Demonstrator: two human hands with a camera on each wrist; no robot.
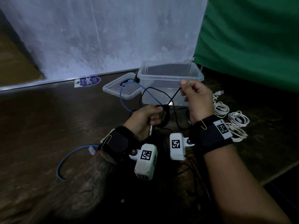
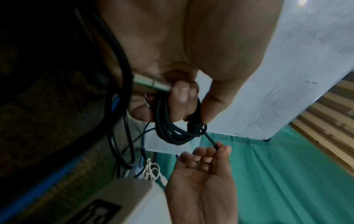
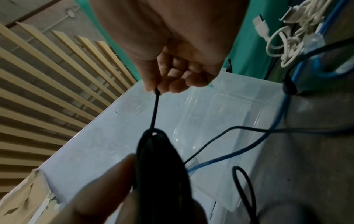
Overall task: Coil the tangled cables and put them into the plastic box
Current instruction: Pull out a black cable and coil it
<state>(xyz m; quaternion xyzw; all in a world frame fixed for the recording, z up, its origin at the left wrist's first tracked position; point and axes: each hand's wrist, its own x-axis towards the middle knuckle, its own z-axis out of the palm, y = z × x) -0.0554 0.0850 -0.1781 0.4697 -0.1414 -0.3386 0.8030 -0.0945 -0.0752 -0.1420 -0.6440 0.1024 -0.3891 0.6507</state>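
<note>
My left hand (image 1: 151,116) (image 2: 180,104) grips a coiled black cable (image 1: 166,115) (image 2: 172,131) (image 3: 161,166), with a silver plug (image 2: 151,84) sticking out below the fist. My right hand (image 1: 196,97) (image 3: 172,75) (image 2: 210,153) pinches the free end of that cable, pulled taut from a wrap around the coil. The clear plastic box (image 1: 169,75) (image 3: 229,121) stands just behind both hands, with no cable inside it that I can see. A blue cable (image 1: 126,94) (image 3: 249,148) loops across the floor in front of the box.
The box's lid (image 1: 119,88) lies on the floor to the left of the box. Coiled white cables (image 1: 233,120) (image 3: 287,34) lie to the right. A green cloth (image 1: 250,38) hangs at the right, a white wall (image 1: 105,33) behind. More black cable lies below my wrists.
</note>
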